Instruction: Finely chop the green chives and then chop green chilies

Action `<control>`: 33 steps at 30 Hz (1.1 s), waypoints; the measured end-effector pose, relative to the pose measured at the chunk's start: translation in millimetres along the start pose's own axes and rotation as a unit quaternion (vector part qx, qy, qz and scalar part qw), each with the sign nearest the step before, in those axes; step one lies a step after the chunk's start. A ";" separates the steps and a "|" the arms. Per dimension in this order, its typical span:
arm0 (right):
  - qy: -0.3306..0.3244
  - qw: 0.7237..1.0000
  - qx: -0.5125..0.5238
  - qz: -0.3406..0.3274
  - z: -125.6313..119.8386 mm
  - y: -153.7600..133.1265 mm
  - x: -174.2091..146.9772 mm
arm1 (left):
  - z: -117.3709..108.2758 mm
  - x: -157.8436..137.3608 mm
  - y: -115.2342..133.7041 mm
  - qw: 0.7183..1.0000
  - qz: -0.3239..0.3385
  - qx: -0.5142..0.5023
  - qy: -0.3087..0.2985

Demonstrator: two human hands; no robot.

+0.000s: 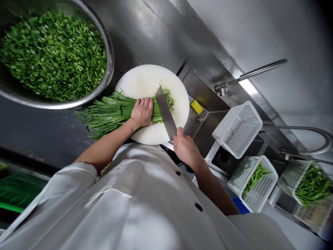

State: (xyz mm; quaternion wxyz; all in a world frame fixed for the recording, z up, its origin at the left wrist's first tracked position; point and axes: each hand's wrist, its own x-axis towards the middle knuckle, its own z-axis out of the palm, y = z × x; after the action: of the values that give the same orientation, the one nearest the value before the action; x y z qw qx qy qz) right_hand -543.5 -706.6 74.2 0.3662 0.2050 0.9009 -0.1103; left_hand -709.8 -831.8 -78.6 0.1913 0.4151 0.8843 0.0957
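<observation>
A thick bunch of long green chives point(111, 110) lies across a round white cutting board point(145, 77), its leafy ends hanging past the left edge. My left hand point(142, 111) presses down on the bunch with curled fingers, close to the cut end. In my right hand point(186, 147) is the handle of a cleaver point(165, 113), gripped with the thumb along the top. Its broad blade stands at the cut end of the bunch, a short way right of my left hand. Small chopped bits point(170, 99) sit beside the blade on the board.
A large steel bowl point(110, 66) of chopped greens stands at the upper left. Right of the board are a sink point(194, 88) with a yellow sponge point(197, 107), a faucet point(249, 74) and a white basket point(238, 130). More baskets point(262, 198) hold green peppers point(256, 177).
</observation>
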 end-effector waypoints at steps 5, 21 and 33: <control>-0.002 1.000 -0.017 0.014 2.4 -5.9 0.9 | -2.0 -0.7 1.1 1.000 -0.008 0.007 -0.016; 0.057 0.997 0.056 0.016 38.2 -21.2 94.9 | -1.0 -1.6 2.4 1.000 0.006 0.021 0.011; 0.049 0.999 0.002 0.007 11.8 -3.2 -0.5 | -4.4 -0.7 5.5 0.999 -0.018 0.024 0.017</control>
State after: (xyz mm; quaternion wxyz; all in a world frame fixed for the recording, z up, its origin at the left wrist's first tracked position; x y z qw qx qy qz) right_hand -537.4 -713.7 66.4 0.3217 0.2170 0.9163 -0.0989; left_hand -707.4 -828.9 -72.7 0.1684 0.4016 0.8968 0.0778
